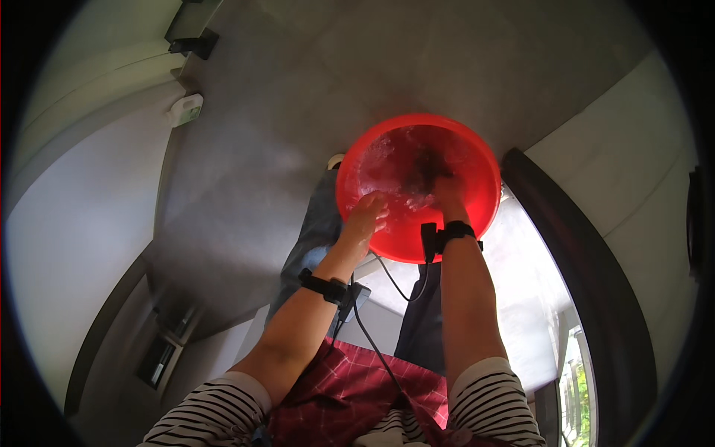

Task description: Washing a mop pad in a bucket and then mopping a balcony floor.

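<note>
The hands are apart: the left hand (pixel 366 211), wet and loosely open, is at the near-left rim of the red plastic basin (pixel 421 119); the right hand (pixel 448 192) reaches inside beside a dark, blurred item (pixel 427 165) in the sudsy water (pixel 393 217), its grip impossible to tell. Reaching deeper could soak the black wrist device (pixel 429 243); the looping cable (pixel 408 299) could snag; pressing on the rim could tip the basin.

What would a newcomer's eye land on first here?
A bright red basin of sudsy water, right of centre. The right grip dips into it near something dark, too unclear to name; the left grip is at its near-left rim. Below lies a dark red checked cloth.
</note>
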